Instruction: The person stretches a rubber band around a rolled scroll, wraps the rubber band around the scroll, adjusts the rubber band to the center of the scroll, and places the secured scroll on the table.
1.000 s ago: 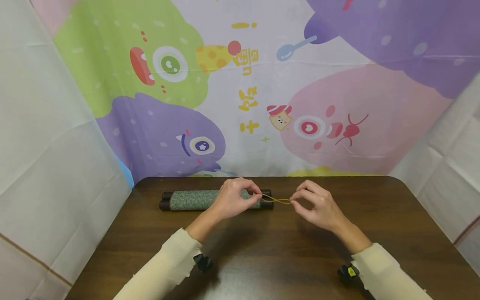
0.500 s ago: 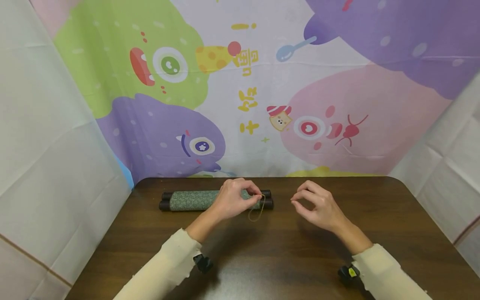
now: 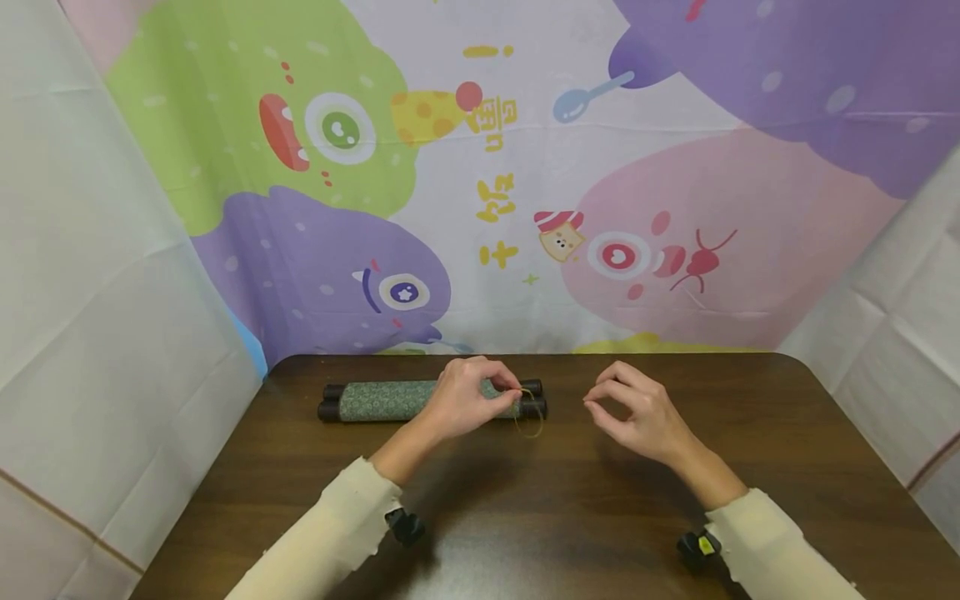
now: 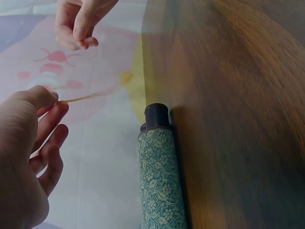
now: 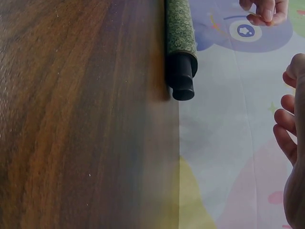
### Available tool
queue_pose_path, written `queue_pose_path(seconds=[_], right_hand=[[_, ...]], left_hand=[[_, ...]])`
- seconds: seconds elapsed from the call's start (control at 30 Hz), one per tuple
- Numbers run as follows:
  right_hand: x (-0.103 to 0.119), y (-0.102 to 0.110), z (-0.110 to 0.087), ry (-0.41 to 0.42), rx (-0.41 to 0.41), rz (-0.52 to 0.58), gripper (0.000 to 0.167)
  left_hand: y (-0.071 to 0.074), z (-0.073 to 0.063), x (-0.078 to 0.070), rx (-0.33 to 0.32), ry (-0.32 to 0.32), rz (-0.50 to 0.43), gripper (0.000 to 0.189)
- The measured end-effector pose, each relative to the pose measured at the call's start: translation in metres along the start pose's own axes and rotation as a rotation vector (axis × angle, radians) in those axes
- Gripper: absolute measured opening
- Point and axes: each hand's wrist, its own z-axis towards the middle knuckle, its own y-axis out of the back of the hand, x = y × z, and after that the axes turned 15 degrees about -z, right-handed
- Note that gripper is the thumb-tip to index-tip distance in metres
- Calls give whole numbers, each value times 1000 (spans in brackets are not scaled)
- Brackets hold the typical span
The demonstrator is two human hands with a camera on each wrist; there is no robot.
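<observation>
Thumb and forefinger of my left hand (image 3: pixel 468 398) pinch a thin yellow rubber band (image 3: pixel 540 427), which dangles as a loose loop. In the left wrist view the band (image 4: pixel 78 98) juts from the fingertips and blurs at its far end. Behind and below that hand lies a rolled scroll (image 3: pixel 382 400) in green floral cloth, with black rod ends at both sides; the hand hides part of it. To the right, my right hand (image 3: pixel 633 412) hovers with thumb and forefinger tips together, other fingers curled, and no band shows between them.
The scroll rests near the back edge of a dark brown wooden table (image 3: pixel 525 517). Directly behind rises a cartoon-printed curtain (image 3: pixel 480 317). White fabric walls (image 3: pixel 97 333) enclose both sides.
One second ago both hands held the band stretched and twisted between them. Its right end has come free of the right hand, and the loop now hangs swinging from the left. Both hands stayed nearly still.
</observation>
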Motion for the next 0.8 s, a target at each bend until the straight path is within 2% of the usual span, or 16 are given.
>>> queue_pose_path(seconds=[0.33, 0.8], right_hand=[[0, 0, 0, 4, -15, 11, 35], [1, -2, -3, -2, -22, 2, 34]], left_hand=[[3, 1, 0, 27, 28, -63, 5], [3, 1, 1, 39, 53, -70, 8]])
